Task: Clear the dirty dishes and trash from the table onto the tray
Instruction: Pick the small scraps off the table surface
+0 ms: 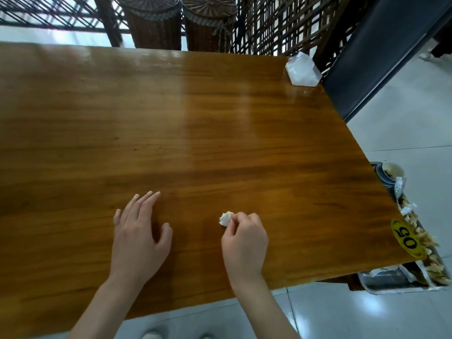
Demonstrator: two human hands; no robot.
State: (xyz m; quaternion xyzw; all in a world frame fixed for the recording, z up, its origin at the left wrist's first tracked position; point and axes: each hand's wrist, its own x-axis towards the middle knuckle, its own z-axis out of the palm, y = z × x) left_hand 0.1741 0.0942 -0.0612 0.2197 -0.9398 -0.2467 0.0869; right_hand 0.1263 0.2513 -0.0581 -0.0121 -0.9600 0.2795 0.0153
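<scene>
A crumpled white tissue [226, 218], judged light, soft and easily crushed, is pinched at its near edge in the grip of the right hand [244, 238] on the wooden surface [220, 118], the left hand [139, 233] resting flat beside it.

right hand [244, 243] pinching crumpled tissue [225, 218] on wooden table [220, 133], left hand [140, 238] flat beside it
</scene>
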